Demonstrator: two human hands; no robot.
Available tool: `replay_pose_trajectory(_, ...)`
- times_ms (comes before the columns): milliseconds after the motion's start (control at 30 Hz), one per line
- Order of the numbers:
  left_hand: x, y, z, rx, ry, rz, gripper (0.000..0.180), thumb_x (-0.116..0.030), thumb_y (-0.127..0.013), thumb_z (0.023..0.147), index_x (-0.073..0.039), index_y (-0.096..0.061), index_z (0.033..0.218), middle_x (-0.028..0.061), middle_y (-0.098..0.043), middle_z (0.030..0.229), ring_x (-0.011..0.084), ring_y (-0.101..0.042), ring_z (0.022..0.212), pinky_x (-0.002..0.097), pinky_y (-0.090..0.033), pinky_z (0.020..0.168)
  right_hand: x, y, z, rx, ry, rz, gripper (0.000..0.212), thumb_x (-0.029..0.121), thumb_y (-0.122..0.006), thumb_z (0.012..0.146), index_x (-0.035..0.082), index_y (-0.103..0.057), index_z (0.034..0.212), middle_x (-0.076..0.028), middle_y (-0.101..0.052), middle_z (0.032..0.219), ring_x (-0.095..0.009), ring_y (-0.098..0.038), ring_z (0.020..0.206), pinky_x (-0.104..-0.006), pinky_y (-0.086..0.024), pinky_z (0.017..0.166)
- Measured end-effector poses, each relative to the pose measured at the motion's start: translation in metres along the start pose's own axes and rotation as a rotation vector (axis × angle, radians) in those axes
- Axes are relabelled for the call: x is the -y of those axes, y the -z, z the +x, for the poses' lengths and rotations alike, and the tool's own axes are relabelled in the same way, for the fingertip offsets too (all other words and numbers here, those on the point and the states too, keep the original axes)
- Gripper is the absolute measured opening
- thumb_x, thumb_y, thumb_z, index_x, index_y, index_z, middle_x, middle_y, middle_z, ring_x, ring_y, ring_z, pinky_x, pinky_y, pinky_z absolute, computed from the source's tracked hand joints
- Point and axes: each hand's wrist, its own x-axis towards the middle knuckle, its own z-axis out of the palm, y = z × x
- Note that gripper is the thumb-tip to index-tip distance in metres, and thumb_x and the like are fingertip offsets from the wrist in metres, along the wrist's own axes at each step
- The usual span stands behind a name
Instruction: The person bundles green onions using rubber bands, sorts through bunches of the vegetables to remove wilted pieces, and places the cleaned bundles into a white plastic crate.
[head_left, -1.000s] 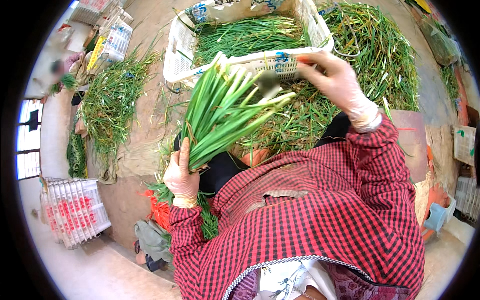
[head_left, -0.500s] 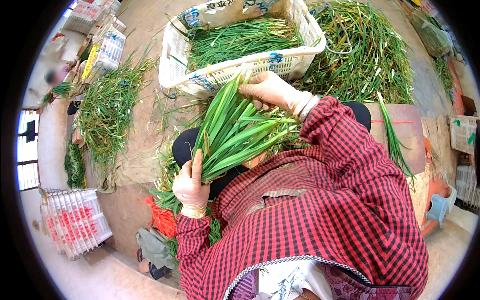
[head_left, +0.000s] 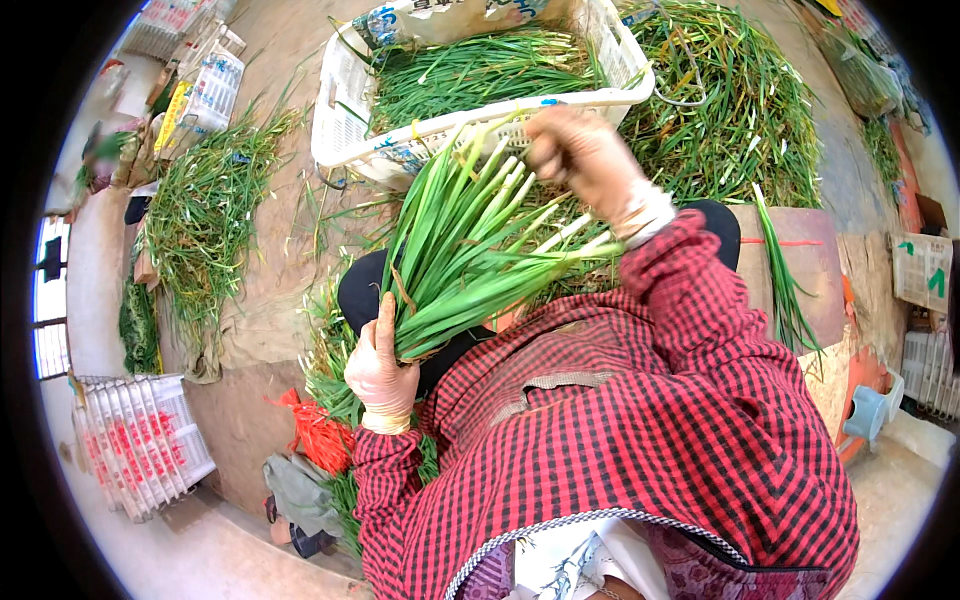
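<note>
My gloved left hand (head_left: 381, 372) is closed round the leaf end of a fanned bunch of garlic chives (head_left: 465, 250), long flat green leaves with pale stem ends pointing up and right. A brownish withered strip hangs on the bunch by my left thumb. Above the pale ends, my gloved right hand (head_left: 590, 165) is curled and blurred, its fingers bent together just off the bunch. Whatever those fingers may hold is hidden. Directly beyond stands a white plastic crate (head_left: 335, 130) with more green chives (head_left: 480, 80) lying in it.
A large heap of loose leaves (head_left: 725, 110) lies right of the crate, another heap (head_left: 205, 225) at the left. Some stalks (head_left: 780, 270) rest on a board at the right. Red string (head_left: 322, 435) lies near my left forearm, stacked white crates (head_left: 140, 440) beyond it.
My right hand has come off the stem ends, moving up and to the right. The pale ends are now more spread. My left hand keeps its hold, hardly moved.
</note>
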Motion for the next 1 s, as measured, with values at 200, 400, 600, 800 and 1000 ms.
replay_pose_trajectory(200,0.006,-0.001,-0.004,0.016,0.021,0.035,0.077,-0.014,-0.079,0.068,-0.018,-0.052,0.14,0.0107,-0.062,0.092,0.0302,-0.063,0.072,0.0386,-0.051,0.06,0.062,0.053,0.008,-0.208,0.104,-0.717,0.031,0.019,-0.065,0.092,0.001,-0.058,0.116,-0.008,-0.07,0.085,-0.01,-0.064,0.064,-0.0233,-0.051,0.053)
replay_pose_trajectory(400,-0.005,-0.001,0.002,0.0,-0.1,0.071,0.079,-0.009,-0.078,0.067,-0.018,-0.051,0.14,0.0097,-0.062,0.093,0.0288,-0.063,0.072,0.0379,-0.05,0.06,0.029,-0.026,0.0,0.166,-0.273,-0.832,0.041,0.032,-0.065,0.093,0.0,-0.059,0.118,-0.005,-0.064,0.067,-0.008,-0.054,0.046,-0.021,-0.041,0.042)
replay_pose_trajectory(600,-0.007,-0.006,0.001,0.02,-0.124,0.072,0.077,-0.017,-0.079,0.068,-0.02,-0.051,0.14,0.0112,-0.062,0.096,0.0304,-0.063,0.074,0.0387,-0.051,0.063,-0.019,-0.016,0.013,0.197,-0.388,-0.485,0.03,0.032,-0.061,0.096,0.002,-0.062,0.098,-0.005,-0.063,0.064,-0.011,-0.058,0.046,-0.0222,-0.043,0.041)
replay_pose_trajectory(800,-0.005,-0.004,0.002,0.021,-0.058,-0.012,0.081,-0.013,-0.081,0.065,-0.016,-0.051,0.14,0.0103,-0.063,0.093,0.0298,-0.064,0.072,0.0379,-0.051,0.061,0.019,0.003,-0.009,0.074,-0.066,-0.352,0.023,0.025,-0.056,0.098,0.003,-0.062,0.095,-0.01,-0.067,0.069,-0.015,-0.064,0.055,-0.0259,-0.051,0.048)
replay_pose_trajectory(1000,0.005,-0.007,-0.007,-0.04,-0.033,-0.009,0.079,-0.011,-0.081,0.068,-0.016,-0.049,0.14,0.0096,-0.065,0.094,0.0291,-0.065,0.073,0.0372,-0.051,0.062,0.087,0.092,-0.006,-0.306,0.443,-0.256,0.02,0.024,-0.065,0.093,0.004,-0.064,0.097,-0.009,-0.07,0.078,-0.015,-0.067,0.063,-0.0256,-0.054,0.057)
